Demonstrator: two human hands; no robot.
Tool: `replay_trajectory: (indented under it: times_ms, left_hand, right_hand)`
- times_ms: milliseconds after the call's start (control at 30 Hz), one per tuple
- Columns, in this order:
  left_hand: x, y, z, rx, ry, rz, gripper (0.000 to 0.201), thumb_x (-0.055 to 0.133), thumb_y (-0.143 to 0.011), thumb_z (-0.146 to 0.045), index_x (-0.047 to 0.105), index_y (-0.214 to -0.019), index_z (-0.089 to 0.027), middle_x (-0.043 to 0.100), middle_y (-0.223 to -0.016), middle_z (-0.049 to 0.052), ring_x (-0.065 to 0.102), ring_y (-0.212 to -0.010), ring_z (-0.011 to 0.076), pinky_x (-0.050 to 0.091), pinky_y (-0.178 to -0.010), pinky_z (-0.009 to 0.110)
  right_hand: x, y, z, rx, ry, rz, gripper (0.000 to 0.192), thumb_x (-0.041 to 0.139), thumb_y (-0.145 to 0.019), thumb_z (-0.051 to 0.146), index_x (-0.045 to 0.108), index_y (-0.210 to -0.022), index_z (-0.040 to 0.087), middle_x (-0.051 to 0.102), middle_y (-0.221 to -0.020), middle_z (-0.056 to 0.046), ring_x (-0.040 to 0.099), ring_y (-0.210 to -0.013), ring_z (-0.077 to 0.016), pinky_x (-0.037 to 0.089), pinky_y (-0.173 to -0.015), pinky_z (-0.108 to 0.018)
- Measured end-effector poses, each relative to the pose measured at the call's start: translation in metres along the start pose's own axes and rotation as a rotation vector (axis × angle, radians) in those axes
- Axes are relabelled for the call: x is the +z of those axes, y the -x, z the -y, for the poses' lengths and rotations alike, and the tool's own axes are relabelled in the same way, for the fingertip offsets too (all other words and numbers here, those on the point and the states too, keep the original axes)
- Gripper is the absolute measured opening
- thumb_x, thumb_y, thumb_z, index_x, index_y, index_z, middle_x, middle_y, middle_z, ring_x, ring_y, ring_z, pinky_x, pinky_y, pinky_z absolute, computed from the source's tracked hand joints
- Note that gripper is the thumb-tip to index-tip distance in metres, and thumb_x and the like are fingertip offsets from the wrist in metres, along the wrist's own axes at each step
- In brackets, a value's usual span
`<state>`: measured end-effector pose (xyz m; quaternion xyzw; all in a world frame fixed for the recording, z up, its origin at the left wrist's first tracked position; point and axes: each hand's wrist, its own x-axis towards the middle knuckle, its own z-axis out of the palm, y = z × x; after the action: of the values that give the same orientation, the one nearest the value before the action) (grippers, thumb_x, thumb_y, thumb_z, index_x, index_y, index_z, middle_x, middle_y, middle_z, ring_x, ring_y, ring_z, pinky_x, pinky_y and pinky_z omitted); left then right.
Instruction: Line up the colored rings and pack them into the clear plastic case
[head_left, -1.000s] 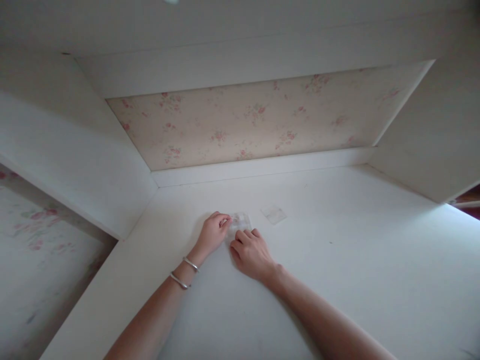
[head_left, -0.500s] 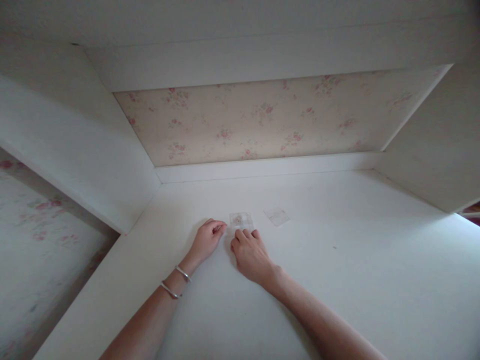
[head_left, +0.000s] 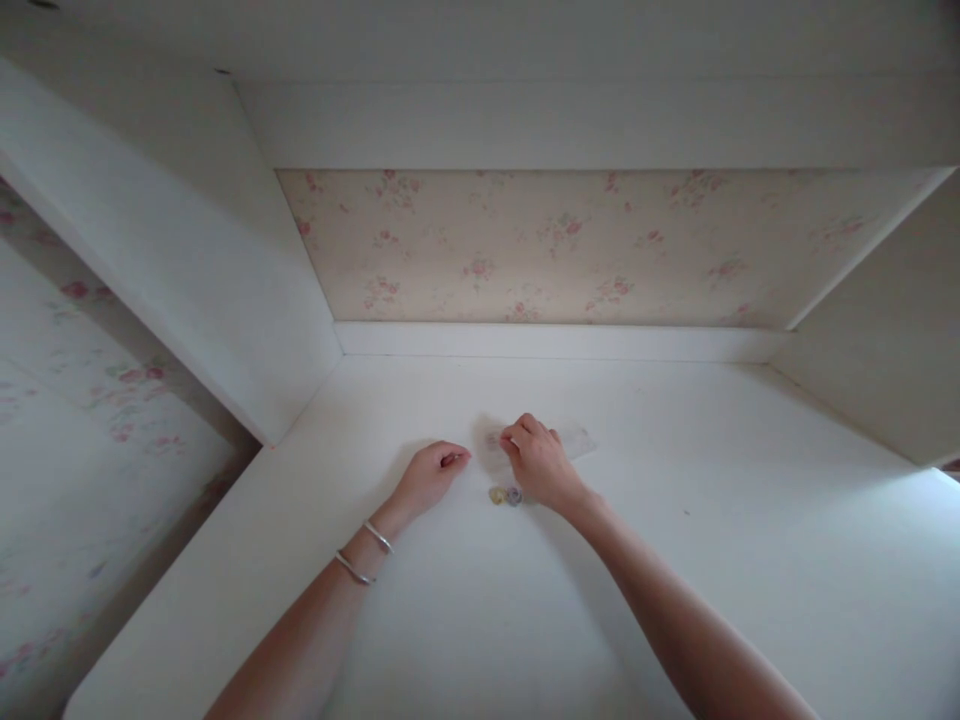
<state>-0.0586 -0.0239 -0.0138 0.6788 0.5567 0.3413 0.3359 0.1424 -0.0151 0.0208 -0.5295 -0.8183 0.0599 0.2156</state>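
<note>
Key relation: the two little round pieces sit just on your side of your right hand point(head_left: 541, 462). The yellowish piece point(head_left: 497, 495) is left, the grey piece point(head_left: 514, 495) right, side by side; can't tell if they touch each other. Both look round, so there's no long axis to line up with; the pair itself runs left to right.

Right hand is nearer. The grey piece is right by its thumb-side edge; contact isn't clear. From your left hand point(head_left: 433, 472) the pair lies to the right and a bit toward you, with a small gap of bare tabletop point(head_left: 420, 630) between.

Right hand state: narrow, thumb and fingers drawn in, tips pointing left. They're at the clear plastic piece point(head_left: 492, 438), which shows faintly between the hands. Can't tell if it's gripped or only touched; too blurred, and its long axis is part hidden.

Left hand state: also narrow, thumb and finger close together, tips pointing right toward that plastic but apart from it. Can't tell if anything is pinched there.

Second clear sheet point(head_left: 581, 439) lies flat past the right hand, on its right, partly covered by it. Left hand is well apart from that one.
</note>
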Motion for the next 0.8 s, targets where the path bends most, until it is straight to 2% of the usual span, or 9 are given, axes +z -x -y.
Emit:
replay_trajectory:
  times_ms: [233, 333, 533, 700, 800]
  left_hand:
    - [0.003, 0.006, -0.004, 0.122, -0.081, 0.016, 0.025, 0.049, -0.084, -0.033, 0.068, -0.086, -0.017, 0.062, -0.076, 0.002, 0.054, -0.069, 0.0134, 0.041, -0.064, 0.024]
    - [0.005, 0.007, -0.004, 0.160, -0.131, 0.036, 0.023, 0.049, -0.084, -0.029, 0.069, -0.088, -0.018, 0.063, -0.080, 0.003, 0.056, -0.073, 0.0133, 0.042, -0.068, 0.024]
    - [0.006, 0.011, -0.008, 0.198, -0.185, 0.079, 0.022, 0.048, -0.085, -0.026, 0.069, -0.088, -0.020, 0.062, -0.079, 0.001, 0.055, -0.070, 0.0120, 0.041, -0.065, 0.022]
    - [0.010, 0.016, -0.014, 0.234, -0.213, 0.120, 0.018, 0.053, -0.084, -0.029, 0.069, -0.085, -0.021, 0.059, -0.075, 0.000, 0.052, -0.065, 0.0105, 0.040, -0.062, 0.021]
    - [0.016, 0.021, -0.018, 0.264, -0.228, 0.166, 0.016, 0.057, -0.082, -0.031, 0.069, -0.084, -0.022, 0.058, -0.075, 0.000, 0.052, -0.064, 0.0095, 0.040, -0.060, 0.020]
  right_hand:
    - [0.014, -0.022, -0.002, -0.022, 0.060, 0.033, 0.021, 0.042, -0.092, 0.024, 0.063, -0.090, 0.021, 0.056, -0.096, -0.006, 0.053, -0.090, -0.0185, 0.033, -0.074, -0.031]
    - [0.017, -0.022, -0.002, 0.006, 0.046, -0.017, 0.021, 0.043, -0.091, 0.026, 0.064, -0.090, 0.021, 0.056, -0.094, -0.006, 0.053, -0.089, -0.0184, 0.034, -0.074, -0.031]
    - [0.016, 0.008, -0.010, 0.023, -0.223, -0.254, 0.023, 0.044, -0.090, 0.031, 0.064, -0.087, 0.020, 0.057, -0.084, -0.004, 0.054, -0.077, -0.0149, 0.041, -0.069, -0.027]
    - [0.016, 0.040, -0.020, 0.072, -0.362, -0.306, 0.020, 0.048, -0.088, 0.032, 0.065, -0.085, 0.021, 0.057, -0.080, -0.003, 0.053, -0.073, -0.0141, 0.042, -0.061, -0.025]
    - [0.019, 0.049, -0.025, 0.099, -0.397, -0.303, 0.019, 0.050, -0.087, 0.031, 0.065, -0.084, 0.021, 0.057, -0.078, -0.003, 0.053, -0.071, -0.0134, 0.041, -0.057, -0.023]
